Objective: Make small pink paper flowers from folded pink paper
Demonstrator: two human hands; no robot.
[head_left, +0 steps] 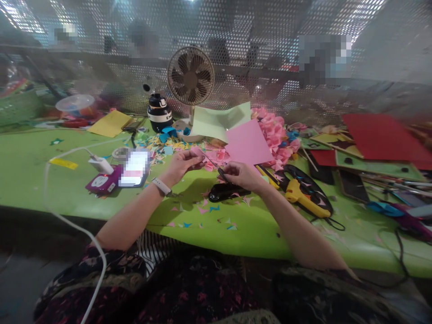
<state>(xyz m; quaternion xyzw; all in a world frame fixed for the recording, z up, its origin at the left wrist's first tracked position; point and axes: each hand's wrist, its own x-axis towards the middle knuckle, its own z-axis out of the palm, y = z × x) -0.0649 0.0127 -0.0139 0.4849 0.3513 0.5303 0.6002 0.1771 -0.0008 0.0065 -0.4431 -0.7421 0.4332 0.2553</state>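
Note:
My left hand [182, 164] is raised over the green table [30, 171], fingers pinched on a small pink paper piece [196, 151]. My right hand [240, 173] is closed on a thin dark tool [213, 164] whose tip reaches that pink piece. A white watch band [161, 186] sits on my left wrist. A black stapler-like object [225, 192] lies just below my right hand. A pink paper sheet [248, 143] stands right behind the hands.
A small fan [191, 76], a black-and-white cup [159, 113], a pale green sheet [219, 120] and pink paper flowers [275, 130] stand behind. A phone [135, 168] with charger cable lies left. Yellow glue gun [300, 194], red sheets [378, 130] right. Paper scraps litter the table.

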